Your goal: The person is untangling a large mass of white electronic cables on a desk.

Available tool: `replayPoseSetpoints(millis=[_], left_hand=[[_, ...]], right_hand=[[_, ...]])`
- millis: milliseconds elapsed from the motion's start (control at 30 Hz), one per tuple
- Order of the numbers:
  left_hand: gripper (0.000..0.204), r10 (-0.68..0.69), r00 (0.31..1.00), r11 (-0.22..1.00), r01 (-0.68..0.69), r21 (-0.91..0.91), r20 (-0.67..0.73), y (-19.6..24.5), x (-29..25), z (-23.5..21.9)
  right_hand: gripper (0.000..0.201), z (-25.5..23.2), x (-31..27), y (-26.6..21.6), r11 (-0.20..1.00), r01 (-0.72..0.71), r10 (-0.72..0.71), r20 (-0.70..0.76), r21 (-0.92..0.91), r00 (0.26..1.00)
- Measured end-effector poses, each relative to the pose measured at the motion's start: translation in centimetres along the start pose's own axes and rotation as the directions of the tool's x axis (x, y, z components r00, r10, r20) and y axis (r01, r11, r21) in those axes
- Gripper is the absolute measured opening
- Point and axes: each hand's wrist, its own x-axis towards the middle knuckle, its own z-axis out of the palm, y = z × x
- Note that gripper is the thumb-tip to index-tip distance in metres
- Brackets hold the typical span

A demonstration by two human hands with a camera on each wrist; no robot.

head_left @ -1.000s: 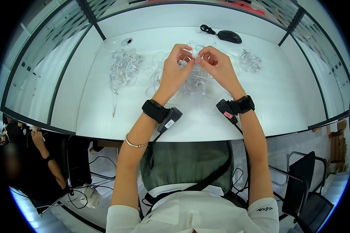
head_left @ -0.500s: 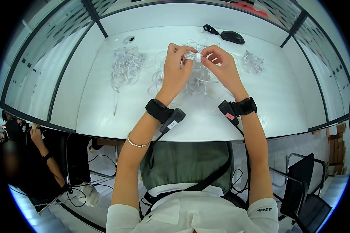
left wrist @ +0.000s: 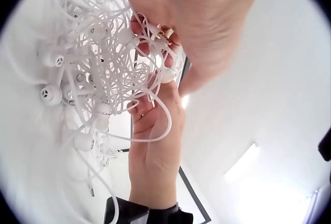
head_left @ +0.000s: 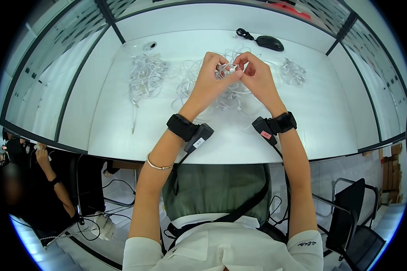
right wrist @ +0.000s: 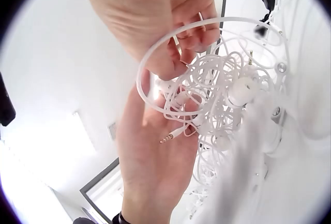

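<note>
White earphones with tangled cords (head_left: 230, 92) lie in a heap at the middle of the desk, under the hands. The left hand (head_left: 211, 80) curls its fingers round a bunch of white cord and earbuds (right wrist: 181, 100), a metal plug sticking out beside the palm in the right wrist view. The right hand (head_left: 257, 80) pinches a white piece (left wrist: 168, 74) at the bunch's edge with thumb and finger. Both hands almost touch at the fingertips. Which earphone each strand belongs to cannot be told.
Another pile of white cords (head_left: 147, 77) lies left on the desk, a smaller one (head_left: 294, 72) right. A black mouse (head_left: 270, 43) with coiled cable sits at the back. Low white panels (head_left: 221, 19) enclose the desk. A person in black sits at the lower left.
The left hand now has a bunch of cord in its fingers, where a second ago little showed. Its thumb has moved rightward toward the right hand's fingertips since half a second ago.
</note>
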Motion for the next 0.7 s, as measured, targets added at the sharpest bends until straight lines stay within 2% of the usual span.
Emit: replayPoseSetpoints(millis=[167, 267, 400, 500, 533, 633, 700], left_hand=[[0.023, 0.045, 0.999, 0.998, -0.044, 0.044, -0.023, 0.3, 0.0, -0.3], [0.018, 0.031, 0.995, 1.000, -0.030, 0.004, -0.098, -0.4, 0.3, -0.3], [0.016, 0.071, 0.987, 0.996, -0.064, 0.054, -0.147, -0.8, 0.4, -0.6], [0.017, 0.080, 0.978, 0.997, -0.076, 0.031, -0.194, -1.2, 0.5, -0.6], [0.015, 0.025, 0.978, 1.000, -0.028, -0.012, -0.206, -0.9, 0.3, -0.6], [0.013, 0.085, 0.976, 0.996, -0.090, -0.019, -0.202, -0.5, 0.4, -0.3], [0.014, 0.176, 0.971, 0.984, -0.170, 0.046, -0.164, -1.3, 0.4, -0.2]], right_hand=[[0.014, -0.1, 0.1, -0.2, 1.000, -0.010, 0.011, -0.029, 0.019, 1.000], [0.016, -0.2, 0.0, -0.4, 0.997, -0.045, 0.045, 0.002, 0.056, 0.999], [0.023, -0.2, -0.1, -0.7, 0.988, -0.087, 0.076, 0.092, 0.129, 0.993], [0.026, -0.4, 0.1, -0.8, 0.925, -0.189, 0.131, 0.191, 0.329, 0.973], [0.029, -0.5, 0.2, -0.7, 0.903, -0.217, 0.143, 0.216, 0.370, 0.966], [0.032, 0.0, 0.0, 0.5, 0.964, -0.188, 0.166, 0.127, 0.187, 0.978], [0.031, 0.1, 0.1, 0.9, 0.973, -0.171, 0.154, 0.118, 0.154, 0.981]])
